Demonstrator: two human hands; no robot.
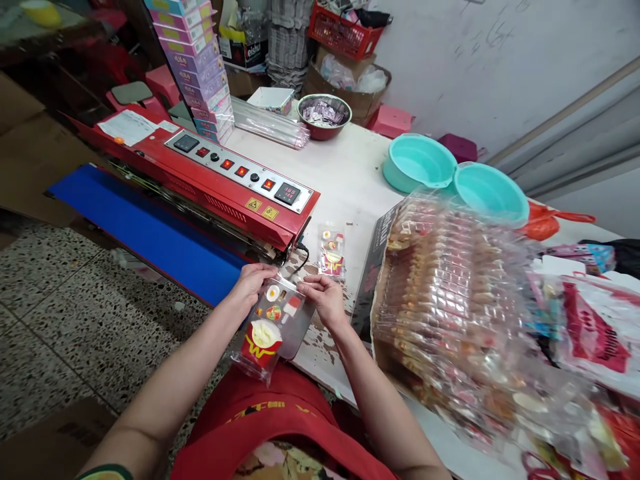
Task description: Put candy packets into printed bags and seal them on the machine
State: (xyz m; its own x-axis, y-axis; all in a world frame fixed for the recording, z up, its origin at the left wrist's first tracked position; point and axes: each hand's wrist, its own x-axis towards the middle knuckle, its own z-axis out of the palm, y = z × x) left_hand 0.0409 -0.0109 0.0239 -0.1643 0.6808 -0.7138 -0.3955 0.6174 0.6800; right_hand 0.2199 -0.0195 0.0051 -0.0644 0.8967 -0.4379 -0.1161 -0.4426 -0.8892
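Observation:
A clear plastic packet (270,327) with food-shaped pieces and a red fries-box figure hangs between my hands, near the end of the red sealing machine (220,180). My left hand (253,285) pinches its upper left corner, fingers closed. At the upper right corner, the fingers of my right hand (325,300) are closed on the same packet. A similar small packet (331,252) lies on the white table just beyond my right hand. The machine's blue conveyor belt (150,230) runs off to the left of my left hand.
To the right stands a box packed with clear packets (445,287). Behind it are two turquoise basins (419,162). A metal bowl of small sachets (325,117) and a tall stack of boxes (195,73) stand at the back. Plastic bags (595,327) lie far right.

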